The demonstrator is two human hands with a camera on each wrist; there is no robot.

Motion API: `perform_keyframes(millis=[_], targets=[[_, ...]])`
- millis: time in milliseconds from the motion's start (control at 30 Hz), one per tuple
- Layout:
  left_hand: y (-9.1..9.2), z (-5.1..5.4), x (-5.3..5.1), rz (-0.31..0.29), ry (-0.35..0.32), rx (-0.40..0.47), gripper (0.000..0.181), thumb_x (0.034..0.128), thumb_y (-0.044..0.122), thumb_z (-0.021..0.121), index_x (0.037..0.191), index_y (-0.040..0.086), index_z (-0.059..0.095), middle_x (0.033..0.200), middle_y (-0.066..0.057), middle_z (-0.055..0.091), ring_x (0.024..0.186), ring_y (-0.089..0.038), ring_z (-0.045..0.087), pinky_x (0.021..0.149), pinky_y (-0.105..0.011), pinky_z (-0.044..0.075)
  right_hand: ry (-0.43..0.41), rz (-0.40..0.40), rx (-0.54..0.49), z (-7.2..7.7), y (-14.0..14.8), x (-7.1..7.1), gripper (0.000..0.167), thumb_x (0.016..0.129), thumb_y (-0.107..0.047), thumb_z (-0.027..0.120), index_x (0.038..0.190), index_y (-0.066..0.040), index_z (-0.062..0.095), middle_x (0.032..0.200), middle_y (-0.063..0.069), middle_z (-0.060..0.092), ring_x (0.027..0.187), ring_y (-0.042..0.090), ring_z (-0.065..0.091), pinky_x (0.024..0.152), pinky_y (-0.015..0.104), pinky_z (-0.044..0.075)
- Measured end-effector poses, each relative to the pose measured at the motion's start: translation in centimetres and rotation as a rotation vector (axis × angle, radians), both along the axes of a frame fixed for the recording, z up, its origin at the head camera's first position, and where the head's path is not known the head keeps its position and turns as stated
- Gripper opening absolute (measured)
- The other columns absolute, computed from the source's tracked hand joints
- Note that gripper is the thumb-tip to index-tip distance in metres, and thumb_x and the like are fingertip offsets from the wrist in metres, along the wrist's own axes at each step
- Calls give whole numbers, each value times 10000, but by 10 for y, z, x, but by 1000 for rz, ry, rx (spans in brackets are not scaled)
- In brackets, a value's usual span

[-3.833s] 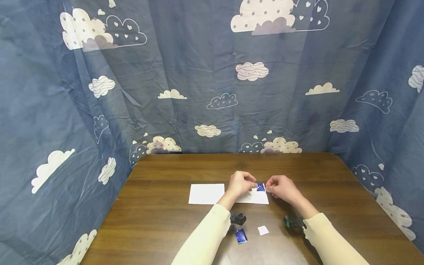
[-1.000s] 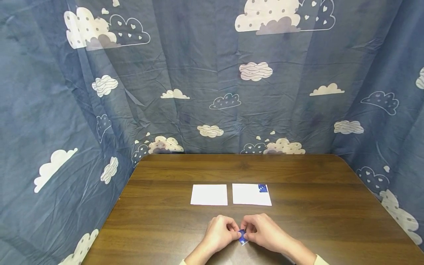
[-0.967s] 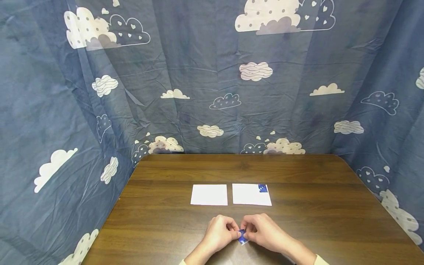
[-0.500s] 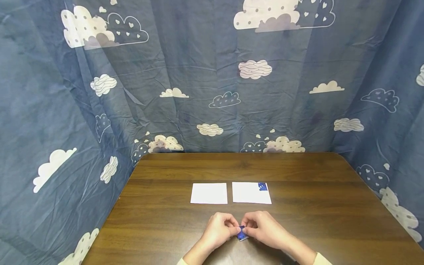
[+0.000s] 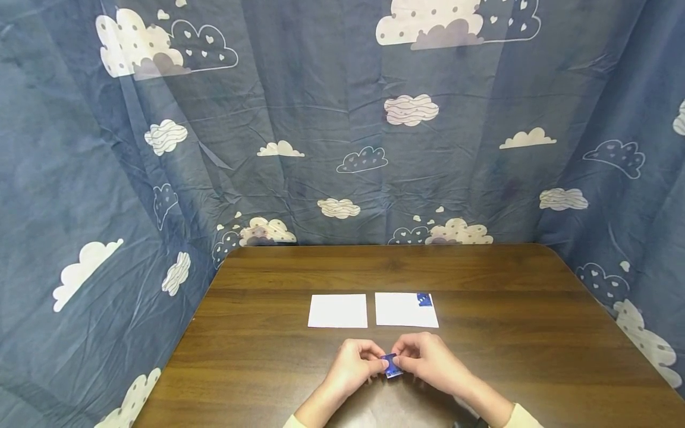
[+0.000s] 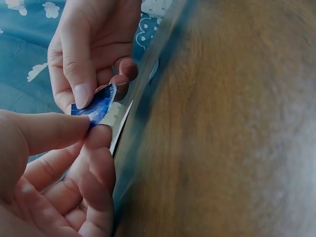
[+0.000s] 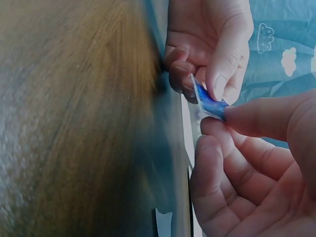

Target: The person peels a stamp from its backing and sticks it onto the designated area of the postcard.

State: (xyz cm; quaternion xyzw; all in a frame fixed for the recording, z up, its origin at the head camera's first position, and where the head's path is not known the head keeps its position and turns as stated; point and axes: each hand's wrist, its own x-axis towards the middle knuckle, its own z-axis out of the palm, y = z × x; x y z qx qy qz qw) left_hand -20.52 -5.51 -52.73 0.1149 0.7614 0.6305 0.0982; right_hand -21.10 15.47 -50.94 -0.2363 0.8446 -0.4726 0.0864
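Note:
Over the near part of the table, a small blue stamp [image 5: 393,368] with a toothed edge is held between my two hands. My left hand [image 5: 349,370] pinches its left side between thumb and forefinger. On the opposite side, my right hand [image 5: 434,364] pinches it the same way. In the left wrist view, a pale strip shows under the edge of the stamp [image 6: 102,104]; whether it is backing I cannot tell. Beyond the hands lies a white envelope-like card [image 5: 400,314] with another blue stamp [image 5: 424,299] at its top right corner.
A plain white card [image 5: 337,311] lies left of the stamped one, with a narrow gap between them. Brown wood makes up the table [image 5: 257,356]. A blue curtain [image 5: 310,107] with clouds hangs behind and at both sides.
Both hands have left the right card's corner and come back towards me. The loose blue stamp has been picked up from the table. The small white square is out of sight now.

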Motion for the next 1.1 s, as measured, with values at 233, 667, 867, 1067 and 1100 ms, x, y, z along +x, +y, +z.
perform_keyframes(millis=[233, 667, 867, 1067, 1100], targets=[[2, 4, 1, 65, -82, 133, 97, 798, 6, 775, 884, -2, 730, 668, -53, 679, 541, -109, 553, 450, -195, 403, -37, -59, -54, 4, 1, -1, 39, 887, -97, 731, 912, -119, 710, 749, 17, 703, 563, 140, 609, 495, 307, 537], [6, 6, 1, 218, 30, 269, 184, 782, -18, 793, 901, -47, 655, 745, -82, 659, 628, -109, 591, 584, -188, 492, -157, -95, -243, 12, -3, 1, 148, 920, -132, 726, 1016, -21, 703, 804, 113, 698, 715, 314, 681, 616, 393, 596], [10, 8, 3, 189, 20, 274, 111, 843, 12, 759, 947, -12, 730, 816, -119, 715, 662, -152, 653, 607, -203, 535, -2, -106, -210, 11, -7, 4, 110, 900, -141, 756, 1006, -115, 739, 951, 42, 744, 784, 250, 704, 619, 374, 595], [10, 13, 6, 99, -56, 428, 168, 924, 8, 658, 1031, -117, 694, 931, -255, 718, 789, -236, 725, 728, -299, 599, 223, -173, -114, 9, -9, 4, 182, 846, -80, 796, 935, -231, 748, 945, -116, 732, 833, 134, 691, 684, 300, 578], [9, 13, 7, 87, -64, 452, 186, 932, 12, 646, 1037, -137, 683, 949, -272, 710, 808, -254, 727, 747, -317, 600, 240, -181, -106, 9, -9, 4, 201, 836, -63, 800, 930, -232, 748, 935, -124, 728, 829, 127, 689, 684, 298, 579]])
